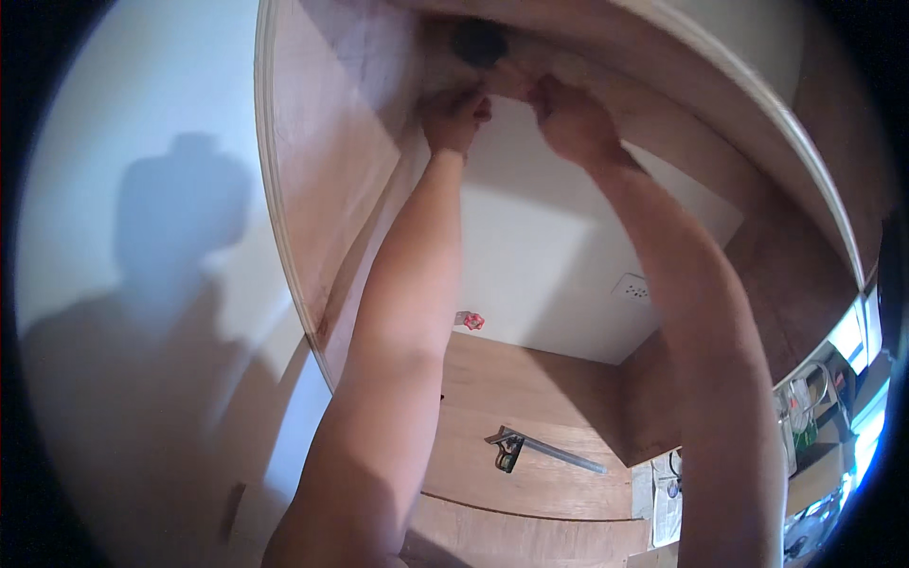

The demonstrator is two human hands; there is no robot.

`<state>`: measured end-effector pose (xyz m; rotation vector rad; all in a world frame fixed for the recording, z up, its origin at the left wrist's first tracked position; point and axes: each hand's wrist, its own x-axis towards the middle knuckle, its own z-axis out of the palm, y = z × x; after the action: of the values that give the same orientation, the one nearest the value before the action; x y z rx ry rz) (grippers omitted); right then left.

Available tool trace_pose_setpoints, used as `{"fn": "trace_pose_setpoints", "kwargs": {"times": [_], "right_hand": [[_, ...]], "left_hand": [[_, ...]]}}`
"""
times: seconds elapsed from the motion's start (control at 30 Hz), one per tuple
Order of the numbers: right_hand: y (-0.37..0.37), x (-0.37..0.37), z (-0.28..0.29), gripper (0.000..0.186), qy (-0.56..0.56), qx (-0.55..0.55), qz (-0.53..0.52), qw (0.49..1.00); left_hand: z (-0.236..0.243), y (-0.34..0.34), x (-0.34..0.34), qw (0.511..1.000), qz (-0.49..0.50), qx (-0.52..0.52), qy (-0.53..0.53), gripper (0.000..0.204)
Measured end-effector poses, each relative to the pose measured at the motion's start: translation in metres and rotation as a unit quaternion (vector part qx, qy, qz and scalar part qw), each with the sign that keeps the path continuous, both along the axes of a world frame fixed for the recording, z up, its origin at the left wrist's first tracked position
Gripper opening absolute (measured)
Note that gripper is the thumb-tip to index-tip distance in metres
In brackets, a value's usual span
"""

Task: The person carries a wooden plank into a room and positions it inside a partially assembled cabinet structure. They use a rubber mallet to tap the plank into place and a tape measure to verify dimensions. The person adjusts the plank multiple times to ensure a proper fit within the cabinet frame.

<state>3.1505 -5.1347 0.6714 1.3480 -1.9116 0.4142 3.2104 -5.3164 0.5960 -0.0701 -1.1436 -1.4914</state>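
Observation:
Both my arms reach up into a wooden cabinet (331,170) with its front open. My left hand (454,118) is near the upper back corner, its fingers curled and partly hidden. To its right, my right hand (575,118) is closed, fingers pinched together beside a small, pale wood-coloured piece (511,81). That piece spans the gap between the two hands at the upper edge of the white back wall (530,218). Whether either hand grips it, I cannot make out. Just above is a dark round spot (478,43), perhaps a hole.
A combination square (544,449) lies on the wooden cabinet bottom (473,379). From the lower back wall sticks out a red valve handle (472,322); a socket outlet (632,287) sits further right. Assorted items (805,417) stand outside at the right. A white wall (95,284) is at left.

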Motion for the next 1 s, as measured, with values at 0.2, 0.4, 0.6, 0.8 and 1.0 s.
{"fn": "trace_pose_setpoints", "kwargs": {"times": [0.2, 0.4, 0.6, 0.8, 1.0], "right_hand": [[0.131, 0.100, -0.103, 0.045, -0.205, 0.074, -0.008, 0.976], [0.379, 0.160, -0.300, 0.047, -0.487, 0.036, -0.049, 0.871], [0.528, 0.214, -0.372, 0.040, -0.611, 0.016, -0.215, 0.762], [0.624, 0.200, -0.428, 0.037, -0.580, 0.003, -0.282, 0.764], [0.664, 0.173, -0.458, 0.032, -0.522, 0.030, -0.227, 0.821]], "left_hand": [[-0.003, -0.048, 0.028, 0.966, 0.180, -0.168, -0.073, 0.027], [0.021, 0.015, 0.032, 0.955, 0.062, 0.001, -0.289, 0.031], [-0.018, 0.001, 0.055, 0.932, 0.092, 0.014, -0.351, 0.042], [-0.118, 0.168, 0.071, 0.903, 0.097, -0.027, -0.418, 0.044], [-0.127, 0.273, 0.134, 0.908, 0.131, -0.266, -0.296, 0.041]]}}
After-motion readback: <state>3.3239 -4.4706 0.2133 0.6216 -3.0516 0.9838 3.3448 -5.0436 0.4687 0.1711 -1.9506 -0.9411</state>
